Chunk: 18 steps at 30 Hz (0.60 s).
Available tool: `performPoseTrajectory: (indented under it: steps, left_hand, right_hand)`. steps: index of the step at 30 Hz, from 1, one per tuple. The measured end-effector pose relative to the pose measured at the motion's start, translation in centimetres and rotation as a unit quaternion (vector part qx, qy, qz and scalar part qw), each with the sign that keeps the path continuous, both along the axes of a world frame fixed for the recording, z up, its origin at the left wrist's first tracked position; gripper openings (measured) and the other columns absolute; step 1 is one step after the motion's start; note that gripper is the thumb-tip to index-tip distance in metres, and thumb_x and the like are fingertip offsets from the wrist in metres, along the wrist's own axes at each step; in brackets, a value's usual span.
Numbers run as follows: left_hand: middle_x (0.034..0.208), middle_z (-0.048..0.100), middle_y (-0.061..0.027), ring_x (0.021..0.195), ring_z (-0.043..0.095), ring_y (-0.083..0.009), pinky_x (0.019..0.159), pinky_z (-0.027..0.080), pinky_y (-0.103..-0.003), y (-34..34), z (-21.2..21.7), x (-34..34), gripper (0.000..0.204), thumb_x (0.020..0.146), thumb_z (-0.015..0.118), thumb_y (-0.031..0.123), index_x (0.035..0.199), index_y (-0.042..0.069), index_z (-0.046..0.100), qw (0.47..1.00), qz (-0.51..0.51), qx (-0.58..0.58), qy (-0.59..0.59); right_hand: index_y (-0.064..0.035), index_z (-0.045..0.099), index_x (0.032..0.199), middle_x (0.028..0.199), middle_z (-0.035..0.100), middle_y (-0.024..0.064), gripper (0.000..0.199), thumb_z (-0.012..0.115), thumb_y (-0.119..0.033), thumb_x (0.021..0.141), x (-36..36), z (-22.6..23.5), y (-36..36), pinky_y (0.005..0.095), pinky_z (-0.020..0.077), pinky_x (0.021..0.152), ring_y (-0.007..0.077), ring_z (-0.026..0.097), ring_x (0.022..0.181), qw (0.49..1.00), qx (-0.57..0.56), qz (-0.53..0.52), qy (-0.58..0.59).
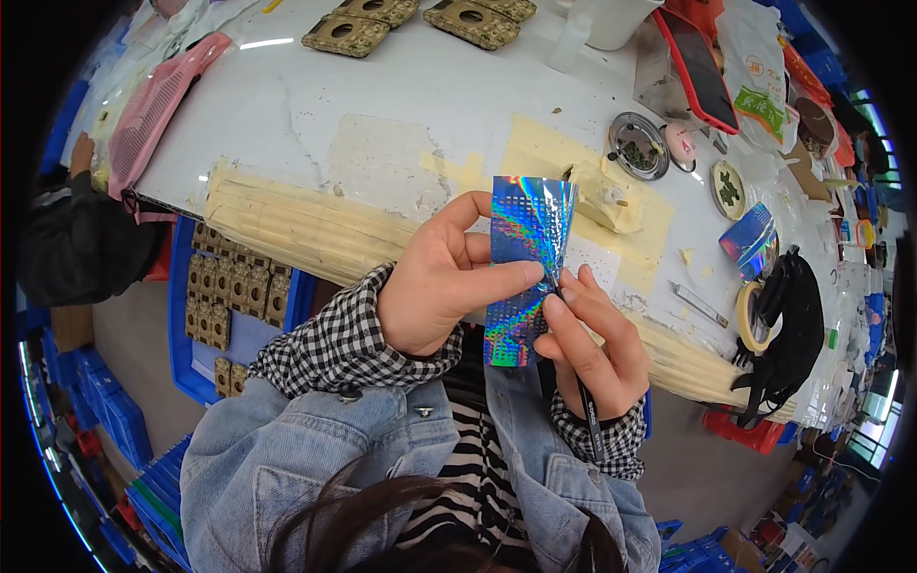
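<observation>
A shiny holographic sheet (521,329) with rows of small cut-out shapes is upright in front of me, its top end curling. My left hand (439,277) grips it, thumb across its front and fingers behind. Close against the sheet's right edge, my right hand (597,339) pinches slim black tweezers (589,415). Their tips meet the sheet just by my left thumb; whether they hold a piece is too small to tell. Behind the sheet sits a tape-covered block (607,198) on the table.
Camouflage-patterned cases (346,34) lie at the far edge, and more fill a blue tray (196,368) below left. To the right are a round metal dish (638,145), a red-cased phone (702,72), a utility knife (699,304) and a black pouch (795,329). Another person (76,234) sits far left.
</observation>
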<state>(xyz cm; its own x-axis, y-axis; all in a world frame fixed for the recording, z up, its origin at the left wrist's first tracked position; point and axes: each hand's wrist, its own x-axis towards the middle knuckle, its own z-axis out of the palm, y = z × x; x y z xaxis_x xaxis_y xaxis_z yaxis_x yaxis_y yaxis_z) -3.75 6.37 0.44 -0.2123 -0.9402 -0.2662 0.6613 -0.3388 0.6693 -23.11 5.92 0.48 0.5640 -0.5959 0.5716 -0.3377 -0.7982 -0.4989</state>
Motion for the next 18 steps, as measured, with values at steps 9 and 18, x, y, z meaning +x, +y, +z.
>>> performPoseTrajectory:
  steps: [9, 18]
  left_hand:
    - [0.103, 0.067, -0.0136, 0.094, 0.066, -0.0169, 0.081, 0.056, -0.031, -0.06, 0.08, 0.02, 0.042, 0.086, 0.061, -0.005, 0.122, 0.002, 0.041, 1.000, -0.003, -0.002, 0.000]
    - [0.103, 0.067, -0.0137, 0.093, 0.066, -0.0171, 0.080, 0.056, -0.031, -0.10, -0.01, 0.01, 0.044, 0.086, 0.062, -0.005, 0.124, 0.001, 0.040, 1.000, -0.005, -0.003, 0.000]
  right_hand:
    - [-0.0007, 0.067, 0.111, 0.111, 0.059, 0.0152, 0.041, 0.078, -0.010, 0.073, 0.05, 0.05, -0.08, 0.0477, 0.0503, 0.096, 0.0311, 0.061, 0.109, 1.000, -0.004, 0.000, 0.002]
    - [-0.0001, 0.067, 0.111, 0.111, 0.059, 0.0160, 0.038, 0.076, -0.011, 0.075, -0.03, -0.01, -0.14, 0.0469, 0.0506, 0.095, 0.0308, 0.061, 0.108, 1.000, -0.005, 0.000, -0.012]
